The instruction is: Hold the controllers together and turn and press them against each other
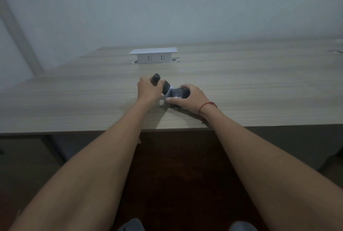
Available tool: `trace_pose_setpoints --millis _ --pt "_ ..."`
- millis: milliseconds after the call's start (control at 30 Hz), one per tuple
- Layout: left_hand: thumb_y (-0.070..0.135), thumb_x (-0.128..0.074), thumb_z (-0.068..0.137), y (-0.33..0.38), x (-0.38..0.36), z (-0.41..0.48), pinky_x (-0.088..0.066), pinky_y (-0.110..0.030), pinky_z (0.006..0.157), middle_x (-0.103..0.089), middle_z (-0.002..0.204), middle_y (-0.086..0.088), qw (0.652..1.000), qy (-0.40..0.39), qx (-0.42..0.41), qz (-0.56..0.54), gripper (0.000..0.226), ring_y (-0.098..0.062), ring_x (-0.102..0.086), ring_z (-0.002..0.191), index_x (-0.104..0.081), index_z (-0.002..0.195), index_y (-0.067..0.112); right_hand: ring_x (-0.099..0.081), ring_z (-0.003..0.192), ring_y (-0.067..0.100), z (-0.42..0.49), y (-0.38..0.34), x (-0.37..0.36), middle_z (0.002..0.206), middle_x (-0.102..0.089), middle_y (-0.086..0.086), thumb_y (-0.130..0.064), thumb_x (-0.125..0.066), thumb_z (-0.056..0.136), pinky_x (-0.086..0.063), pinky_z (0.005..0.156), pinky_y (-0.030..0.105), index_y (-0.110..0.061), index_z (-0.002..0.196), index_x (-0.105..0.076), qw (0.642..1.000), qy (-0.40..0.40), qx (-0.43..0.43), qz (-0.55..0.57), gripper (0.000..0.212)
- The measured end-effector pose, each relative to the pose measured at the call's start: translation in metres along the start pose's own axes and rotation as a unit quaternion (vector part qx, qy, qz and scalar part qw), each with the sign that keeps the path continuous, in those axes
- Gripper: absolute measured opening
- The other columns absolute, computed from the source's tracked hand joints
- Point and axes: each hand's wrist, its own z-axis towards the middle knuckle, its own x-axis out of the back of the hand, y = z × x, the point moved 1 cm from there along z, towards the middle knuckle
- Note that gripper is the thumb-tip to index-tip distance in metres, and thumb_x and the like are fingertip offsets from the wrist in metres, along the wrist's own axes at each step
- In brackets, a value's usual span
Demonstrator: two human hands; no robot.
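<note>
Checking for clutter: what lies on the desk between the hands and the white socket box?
Nothing: the head view shows bare wooden desk between the left hand, the right hand and the socket box.

You're at a wood-grain desk (241,86) pushed up against a plain pale wall (167,4), pretty dim light overall. There's a white pop-up socket box (153,56) set into the desktop near the back, and dark reddish floor (176,175) below.
</note>
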Motion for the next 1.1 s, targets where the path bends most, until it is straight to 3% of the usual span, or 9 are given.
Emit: trace_pose_setpoints --millis 100,233,300,400,500,633,833,967,1100 --pt "0.026 -0.067 0.087 -0.005 0.009 0.000 -0.062 -0.039 0.076 -0.072 0.090 -0.015 0.997 -0.036 0.044 -0.055 0.021 -0.024 -0.072 0.078 -0.067 0.090 0.005 -0.053 0.075 0.004 0.000 -0.001 -0.001 0.087 -0.056 -0.012 -0.071 -0.069 0.054 -0.042 0.059 0.020 -0.023 0.090 -0.052 1.000 0.013 0.014 -0.008 0.062" --pt "0.025 -0.068 0.086 -0.009 0.018 -0.002 -0.061 -0.040 0.078 -0.072 0.090 -0.016 0.997 -0.047 0.051 -0.042 0.018 -0.027 -0.072 0.081 -0.065 0.084 0.007 -0.057 0.081 0.019 0.003 -0.003 -0.001 0.088 -0.057 -0.002 -0.060 -0.051 0.079 -0.044 0.069 0.032 -0.019 0.086 -0.052 1.000 -0.002 0.010 -0.029 0.041" --pt "0.027 -0.067 0.086 -0.008 0.013 -0.005 -0.058 -0.035 0.078 -0.072 0.093 -0.015 0.998 0.010 0.052 -0.017 0.018 -0.026 -0.070 0.085 -0.067 0.086 0.009 -0.057 0.098 0.031 0.004 -0.003 -0.001 0.102 -0.060 0.010 -0.045 -0.041 0.090 -0.042 0.079 0.037 -0.017 0.095 -0.055 0.999 -0.017 0.009 -0.045 0.031" --pt "0.026 -0.064 0.088 -0.001 0.001 -0.011 -0.056 -0.033 0.081 -0.069 0.107 -0.016 0.991 0.065 0.109 -0.047 0.028 -0.027 -0.067 0.093 -0.066 0.103 0.003 -0.051 0.114 0.035 0.000 -0.006 -0.003 0.127 -0.054 0.018 -0.040 -0.037 0.094 -0.038 0.094 0.041 -0.008 0.123 -0.048 0.997 -0.024 0.001 -0.077 0.045" --pt "0.028 -0.063 0.089 0.002 -0.002 -0.008 -0.059 -0.040 0.085 -0.071 0.101 -0.015 0.994 0.026 0.097 -0.036 0.028 -0.028 -0.070 0.090 -0.068 0.098 0.003 -0.052 0.112 0.033 -0.001 -0.007 -0.005 0.129 -0.052 0.017 -0.042 -0.033 0.094 -0.039 0.094 0.042 -0.010 0.125 -0.046 0.994 -0.010 0.013 -0.109 0.046" --pt "0.027 -0.066 0.086 0.004 0.007 -0.005 -0.061 -0.040 0.080 -0.071 0.085 -0.011 0.998 -0.024 0.041 -0.047 0.018 -0.025 -0.072 0.082 -0.065 0.077 0.011 -0.055 0.096 0.027 0.001 -0.008 -0.007 0.111 -0.058 0.011 -0.043 -0.032 0.094 -0.044 0.090 0.046 -0.014 0.111 -0.050 0.993 0.005 0.011 -0.121 0.038" --pt "0.026 -0.064 0.089 0.015 -0.013 -0.012 -0.053 -0.039 0.092 -0.067 0.110 -0.017 0.997 0.063 0.034 0.031 0.030 -0.030 -0.065 0.103 -0.067 0.103 0.000 -0.057 0.087 0.025 -0.004 -0.007 -0.010 0.097 -0.058 0.005 -0.047 -0.032 0.093 -0.048 0.082 0.045 -0.018 0.099 -0.049 0.991 -0.005 0.024 -0.130 0.034" --pt "0.023 -0.066 0.086 0.021 -0.007 -0.008 -0.057 -0.037 0.084 -0.068 0.103 -0.018 0.998 0.007 0.038 0.056 0.027 -0.032 -0.067 0.096 -0.067 0.098 -0.002 -0.055 0.098 0.029 -0.002 -0.007 -0.006 0.115 -0.057 0.012 -0.046 -0.030 0.095 -0.044 0.089 0.047 -0.013 0.109 -0.048 0.991 0.006 0.013 -0.133 0.040" --pt "0.010 -0.070 0.083 0.042 0.014 0.003 -0.062 -0.029 0.056 -0.065 0.080 -0.011 0.990 -0.131 0.047 0.006 0.015 -0.026 -0.069 0.075 -0.062 0.072 0.005 -0.053 0.108 0.035 0.000 -0.008 -0.005 0.123 -0.054 0.016 -0.043 -0.028 0.097 -0.040 0.092 0.044 -0.011 0.119 -0.045 0.990 0.016 0.012 -0.140 0.042"
